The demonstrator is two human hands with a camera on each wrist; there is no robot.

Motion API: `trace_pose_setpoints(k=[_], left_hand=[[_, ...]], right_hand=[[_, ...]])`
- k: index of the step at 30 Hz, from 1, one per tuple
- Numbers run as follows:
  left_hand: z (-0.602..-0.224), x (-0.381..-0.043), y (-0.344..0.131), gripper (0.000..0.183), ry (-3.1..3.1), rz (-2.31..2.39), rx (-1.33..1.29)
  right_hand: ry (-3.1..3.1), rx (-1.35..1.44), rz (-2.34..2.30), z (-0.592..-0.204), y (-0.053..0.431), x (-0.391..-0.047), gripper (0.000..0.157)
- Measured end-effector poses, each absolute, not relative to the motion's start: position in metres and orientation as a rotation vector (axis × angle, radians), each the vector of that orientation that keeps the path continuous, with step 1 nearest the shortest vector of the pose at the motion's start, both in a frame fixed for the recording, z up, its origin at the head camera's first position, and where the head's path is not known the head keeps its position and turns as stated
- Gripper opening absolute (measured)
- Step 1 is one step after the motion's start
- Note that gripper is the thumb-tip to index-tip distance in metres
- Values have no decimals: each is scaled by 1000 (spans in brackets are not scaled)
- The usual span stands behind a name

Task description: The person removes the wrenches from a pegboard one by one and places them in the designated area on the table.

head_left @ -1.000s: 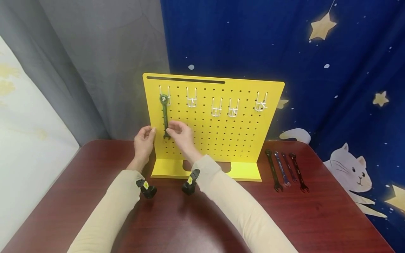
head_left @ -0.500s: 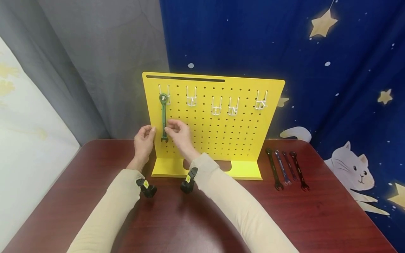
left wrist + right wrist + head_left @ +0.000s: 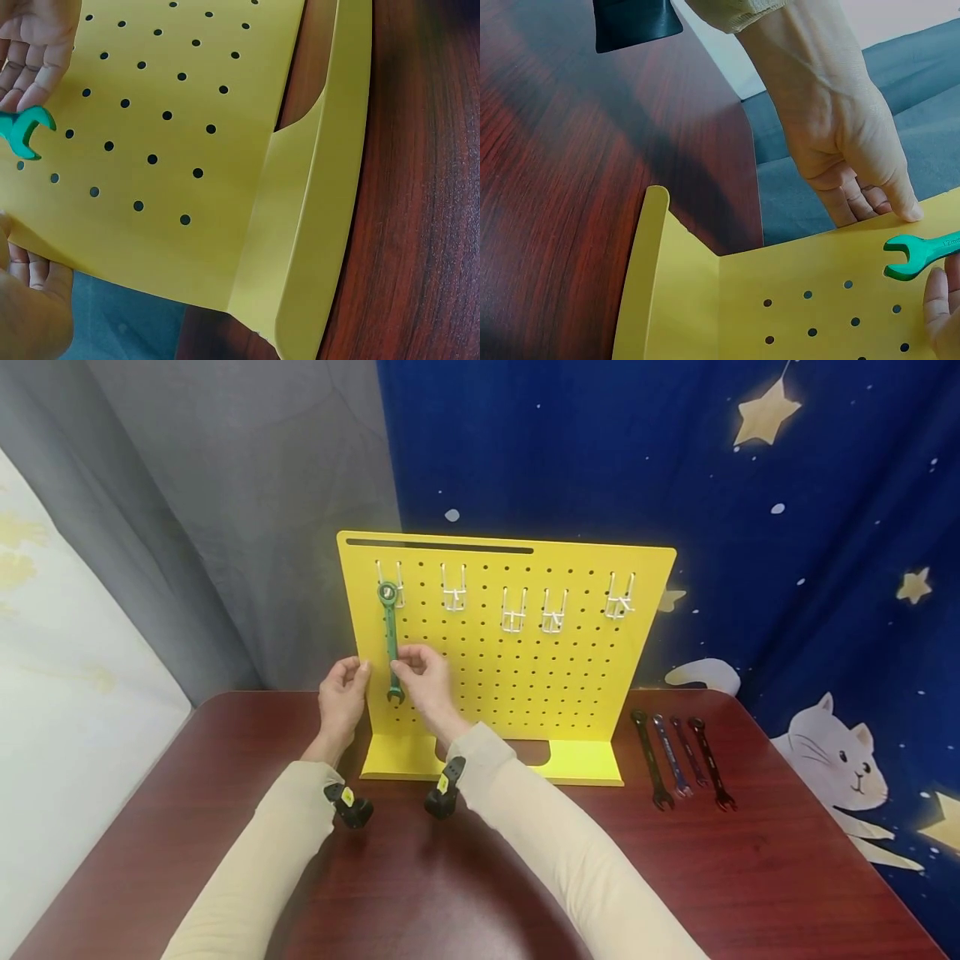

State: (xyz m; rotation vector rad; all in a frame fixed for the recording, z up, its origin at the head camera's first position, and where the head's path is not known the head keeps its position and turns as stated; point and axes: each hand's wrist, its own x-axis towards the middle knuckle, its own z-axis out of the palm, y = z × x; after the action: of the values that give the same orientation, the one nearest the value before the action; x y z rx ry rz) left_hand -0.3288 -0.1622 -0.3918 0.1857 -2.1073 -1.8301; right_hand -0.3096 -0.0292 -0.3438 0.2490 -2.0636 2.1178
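Observation:
A green combination wrench (image 3: 392,639) hangs by its ring end at the top-left white hook (image 3: 400,596) of a yellow pegboard (image 3: 480,693). Its open-ended jaw points down, seen close in the left wrist view and the right wrist view. My right hand (image 3: 427,681) pinches the lower part of the wrench's shaft at its right side, thumb toward me. At the board's left edge my left hand (image 3: 342,693) holds on, thumb in front; its other fingers are partly hidden behind the board.
Several darker wrenches, including a blue one (image 3: 672,756), lie side by side on the red-brown table (image 3: 465,877) right of the board. More white hooks (image 3: 513,612) sit on the board. Curtains (image 3: 570,452) hang behind.
The wrench's lower end has swung slightly left and then back right, and sits a little lower. My right hand has shifted slightly with it; my left hand has stayed at the board's edge.

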Motion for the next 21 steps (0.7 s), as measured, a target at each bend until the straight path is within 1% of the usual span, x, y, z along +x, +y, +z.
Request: trace_pose_setpoints(k=[7,21], left_hand=[[-391,-328,-162,40,-2116,-1834,198],[-391,-327,-163,38,-2125,-1827,208]], right_hand=[[-2060,261,2098,-344,-27,-308,15],[-2073,308,2113,-344,-21,-306,15]])
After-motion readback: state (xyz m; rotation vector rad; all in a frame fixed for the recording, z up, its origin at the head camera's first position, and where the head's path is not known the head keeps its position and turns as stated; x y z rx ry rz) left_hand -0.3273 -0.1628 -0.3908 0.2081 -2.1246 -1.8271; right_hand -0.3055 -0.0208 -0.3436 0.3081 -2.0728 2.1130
